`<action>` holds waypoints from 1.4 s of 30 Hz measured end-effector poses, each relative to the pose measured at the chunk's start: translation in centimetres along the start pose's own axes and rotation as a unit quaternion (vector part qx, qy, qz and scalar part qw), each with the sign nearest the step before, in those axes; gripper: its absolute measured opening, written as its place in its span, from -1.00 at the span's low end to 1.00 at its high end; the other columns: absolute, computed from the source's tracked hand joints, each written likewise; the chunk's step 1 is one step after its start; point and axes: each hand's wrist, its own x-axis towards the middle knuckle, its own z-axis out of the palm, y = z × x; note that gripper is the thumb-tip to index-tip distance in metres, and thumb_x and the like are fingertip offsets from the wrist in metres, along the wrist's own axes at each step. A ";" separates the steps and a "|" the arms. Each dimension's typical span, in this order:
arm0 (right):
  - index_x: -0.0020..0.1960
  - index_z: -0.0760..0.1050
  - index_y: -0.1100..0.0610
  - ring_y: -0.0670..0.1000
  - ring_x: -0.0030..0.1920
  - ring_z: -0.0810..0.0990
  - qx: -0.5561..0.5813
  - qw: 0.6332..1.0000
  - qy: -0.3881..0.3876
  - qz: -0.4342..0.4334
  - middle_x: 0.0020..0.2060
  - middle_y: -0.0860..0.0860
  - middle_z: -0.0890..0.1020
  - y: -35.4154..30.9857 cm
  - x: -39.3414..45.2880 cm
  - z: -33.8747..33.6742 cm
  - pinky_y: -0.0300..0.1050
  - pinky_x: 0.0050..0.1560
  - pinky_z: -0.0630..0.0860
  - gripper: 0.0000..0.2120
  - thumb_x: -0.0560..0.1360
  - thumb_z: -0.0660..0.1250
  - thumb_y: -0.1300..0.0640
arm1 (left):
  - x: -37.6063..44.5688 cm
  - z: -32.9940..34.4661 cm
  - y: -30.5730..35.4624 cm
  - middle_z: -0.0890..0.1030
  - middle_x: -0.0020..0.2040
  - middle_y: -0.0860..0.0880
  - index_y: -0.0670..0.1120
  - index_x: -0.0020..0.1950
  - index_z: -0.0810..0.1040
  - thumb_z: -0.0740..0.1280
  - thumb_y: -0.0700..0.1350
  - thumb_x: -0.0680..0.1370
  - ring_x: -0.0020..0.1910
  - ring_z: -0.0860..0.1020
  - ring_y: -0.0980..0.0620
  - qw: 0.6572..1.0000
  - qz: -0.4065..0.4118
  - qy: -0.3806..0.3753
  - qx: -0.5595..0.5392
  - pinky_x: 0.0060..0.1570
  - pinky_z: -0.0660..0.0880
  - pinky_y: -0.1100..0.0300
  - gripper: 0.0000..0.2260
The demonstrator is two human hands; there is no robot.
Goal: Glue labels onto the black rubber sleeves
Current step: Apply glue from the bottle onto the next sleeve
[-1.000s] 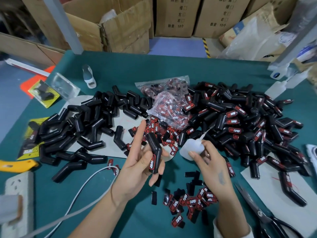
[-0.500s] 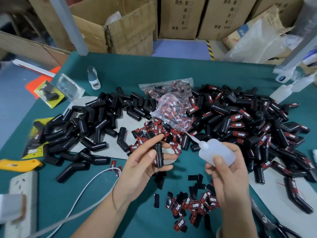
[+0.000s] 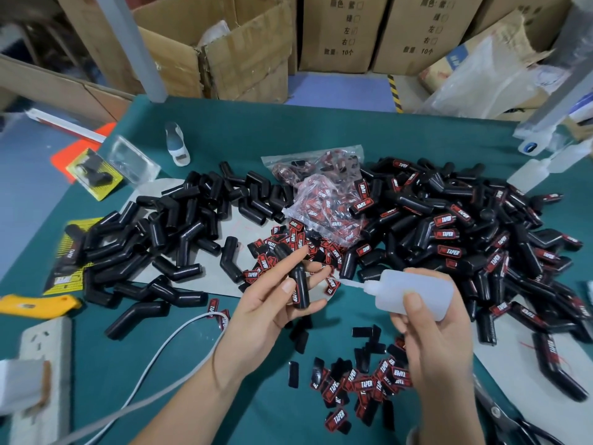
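There is one view only, from a wide-angle camera worn on the person's head, looking forward and down over the green table (image 3: 321, 130). It sits close above the table's near edge, so both forearms rise from the bottom of the picture. Beyond the table's far edge the view reaches the cardboard boxes (image 3: 340, 33) standing on the floor. Straight lines bend near the borders. No second view shares the scene.
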 end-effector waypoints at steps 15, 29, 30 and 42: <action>0.14 0.59 -0.11 -0.13 -0.10 0.63 -0.172 0.984 0.004 -0.051 0.01 -0.08 0.63 -0.5 -1.1 0.8 -0.35 -0.22 0.55 -0.74 0.48 0.42 -0.13 | 0.1 -0.1 -0.2 0.54 0.44 -0.17 0.01 0.58 0.45 0.20 -0.18 0.73 0.53 0.44 -0.22 0.999 0.010 0.024 0.024 0.27 0.59 -0.07 -0.59; 0.12 0.59 -0.24 0.00 -0.01 0.65 -0.195 0.977 -0.005 -0.087 0.02 -0.06 0.61 -0.4 -1.1 1.1 -0.29 -0.12 0.58 -0.78 0.48 0.42 -0.11 | 0.2 -0.3 -0.7 0.52 0.46 -0.17 0.01 0.59 0.44 0.19 -0.15 0.73 0.53 0.44 -0.21 0.996 0.019 0.034 0.084 0.29 0.58 -0.09 -0.60; 0.12 0.59 -0.24 0.00 -0.01 0.65 -0.196 0.977 -0.005 -0.088 0.02 -0.07 0.61 -0.4 -1.1 1.1 -0.28 -0.11 0.58 -0.78 0.48 0.42 -0.11 | 0.2 -0.3 -0.7 0.52 0.46 -0.17 0.01 0.59 0.44 0.19 -0.15 0.74 0.53 0.44 -0.21 0.995 0.021 0.033 0.087 0.29 0.58 -0.08 -0.60; 0.12 0.59 -0.26 0.06 0.03 0.65 -0.218 0.971 0.000 -0.102 0.03 -0.08 0.60 -0.3 -1.3 0.9 -0.15 -0.08 0.60 -0.79 0.48 0.42 -0.13 | 0.1 -0.6 -1.2 0.52 0.45 -0.18 0.03 0.58 0.45 0.12 -0.23 0.76 0.52 0.45 -0.18 0.992 0.026 0.031 0.120 0.31 0.57 -0.09 -0.58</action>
